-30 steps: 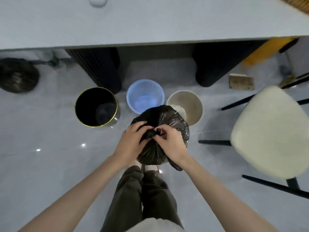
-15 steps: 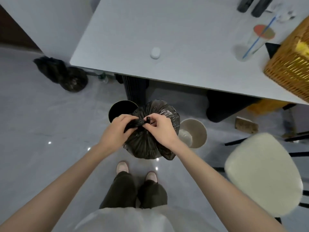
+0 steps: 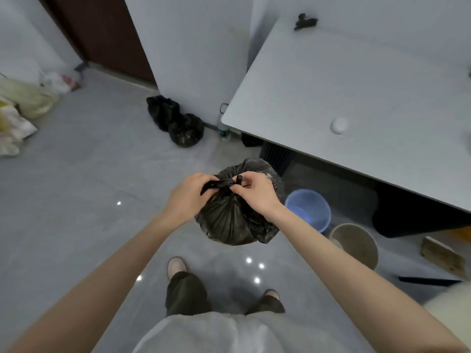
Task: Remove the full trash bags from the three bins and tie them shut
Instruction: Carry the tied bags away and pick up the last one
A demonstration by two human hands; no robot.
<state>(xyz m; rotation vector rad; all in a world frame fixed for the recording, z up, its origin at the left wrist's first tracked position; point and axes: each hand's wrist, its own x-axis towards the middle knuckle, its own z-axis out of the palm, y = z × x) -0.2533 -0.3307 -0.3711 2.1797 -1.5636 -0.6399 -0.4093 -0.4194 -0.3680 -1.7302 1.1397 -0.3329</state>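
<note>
A full black trash bag [image 3: 235,220] hangs in front of me above the floor, its neck gathered into a twist at the top. My left hand [image 3: 187,196] and my right hand [image 3: 257,193] both pinch that twisted neck from either side. Behind the bag on the right stand a blue mesh bin [image 3: 309,208] and a beige bin [image 3: 356,244], neither with a bag in it. The black bin is hidden behind the bag. Two tied black trash bags [image 3: 175,123] lie on the floor against the white wall.
A grey table [image 3: 356,93] fills the upper right, with a small white object [image 3: 339,125] and a black clip [image 3: 304,21] on it. A clear bottle [image 3: 223,123] stands by the table corner. Plastic sacks [image 3: 23,108] lie far left. A wooden block [image 3: 442,257] lies lower right.
My view has swung left and up toward the wall and the tied bags. Both hands still hold the bag's neck, and the bag now covers the black bin.
</note>
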